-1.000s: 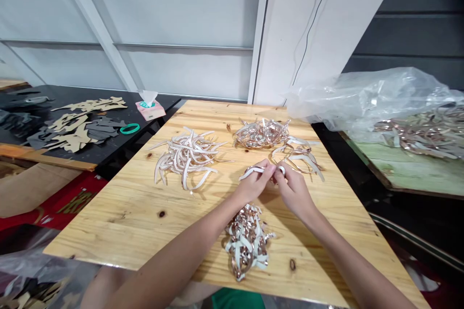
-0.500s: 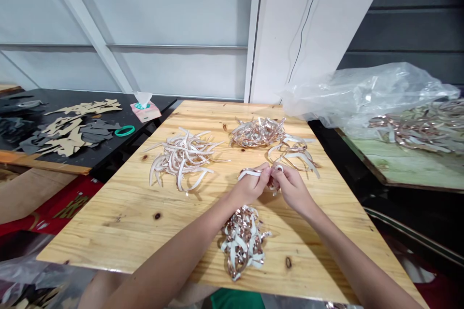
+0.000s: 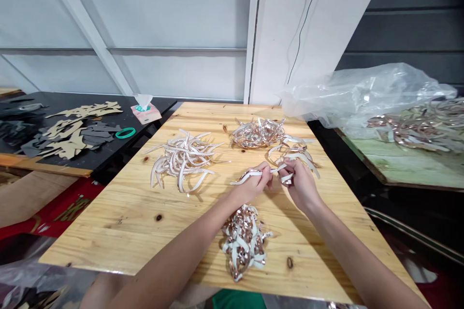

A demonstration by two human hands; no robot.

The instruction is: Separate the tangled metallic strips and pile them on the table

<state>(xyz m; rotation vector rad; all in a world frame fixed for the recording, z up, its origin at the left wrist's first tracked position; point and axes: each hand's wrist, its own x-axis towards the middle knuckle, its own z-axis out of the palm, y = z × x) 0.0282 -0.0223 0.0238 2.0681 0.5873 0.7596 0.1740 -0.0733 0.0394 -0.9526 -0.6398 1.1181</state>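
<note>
A narrow strip, white on one face and shiny rose-gold on the other [image 3: 251,174], is pinched in my left hand [image 3: 254,184], and its tail sticks out to the left. Closed fingers of my right hand [image 3: 299,183] grip a white length of it, and a curled white and rose-gold piece [image 3: 287,179] shows at that palm. A short stretch spans the gap between both hands. Just below my left hand lies a heap of crumpled rose-gold and white scraps [image 3: 244,244]. Beyond my right hand sit a few loose curved strips [image 3: 295,147].
On the wooden table [image 3: 119,231] are a pile of pale strips [image 3: 183,157] at left and a shiny rose-gold bundle [image 3: 258,133] at the back. A black table holds a tissue pack [image 3: 146,112] and green tape roll [image 3: 125,133]. Clear plastic [image 3: 366,96] drapes over the right board.
My hands have moved apart; the right one shifted slightly right and turned, and a strip now shows stretched between them. The piles stay where they were.
</note>
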